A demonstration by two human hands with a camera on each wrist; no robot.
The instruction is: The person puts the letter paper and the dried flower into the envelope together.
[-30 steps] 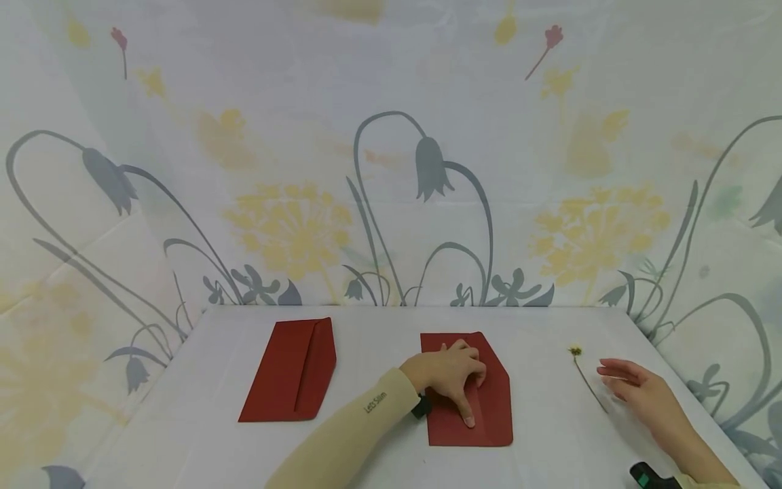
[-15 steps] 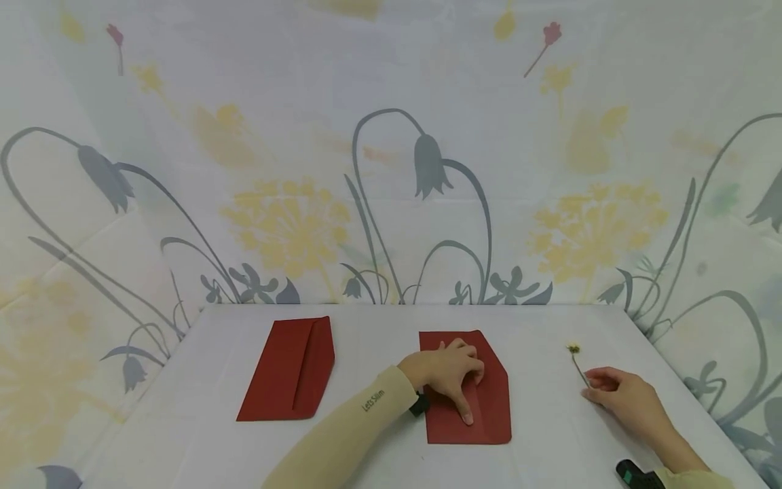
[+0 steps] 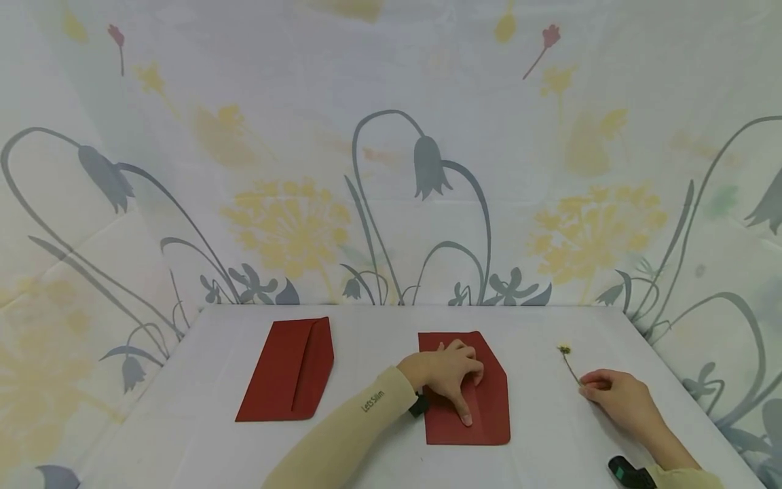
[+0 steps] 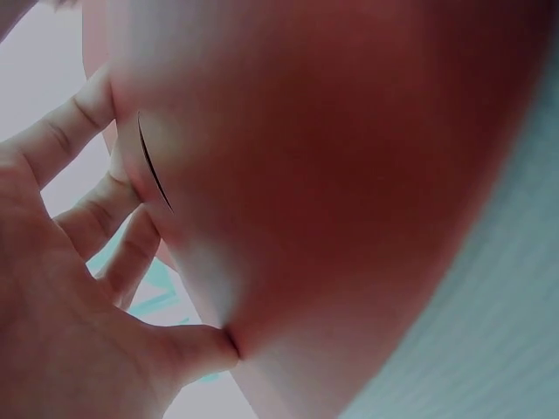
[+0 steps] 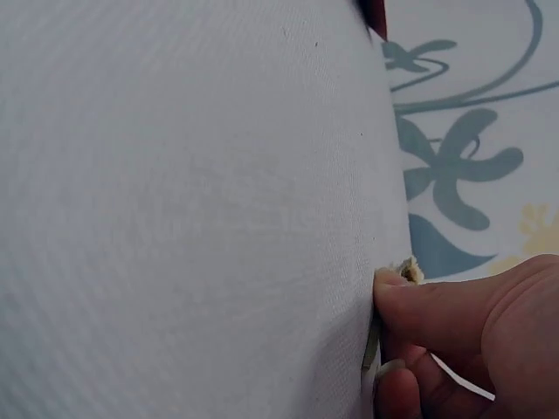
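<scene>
A red envelope (image 3: 497, 411) lies in the middle of the table, its flap side toward the right. My left hand (image 3: 453, 380) rests on it with fingers and thumb spread apart. Up close in the left wrist view, the fingertips press the red paper (image 4: 332, 209), and a thin dark slit shows near them. To the right, my right hand (image 3: 624, 402) pinches the thin stem of a small yellow flower (image 3: 565, 350) between thumb and fingers. In the right wrist view the flower head (image 5: 410, 270) peeks out past the thumb; the hand hides part of the stem.
A second red envelope (image 3: 277, 377) lies on the left of the white tabletop (image 3: 373, 339). Behind and around the table hangs a pale cloth (image 3: 391, 68) printed with flowers. Each wrist carries a black camera (image 3: 629, 473).
My right hand has come left to the flower, taken hold of its stem and shifted it slightly left. The left hand stays on the middle envelope.
</scene>
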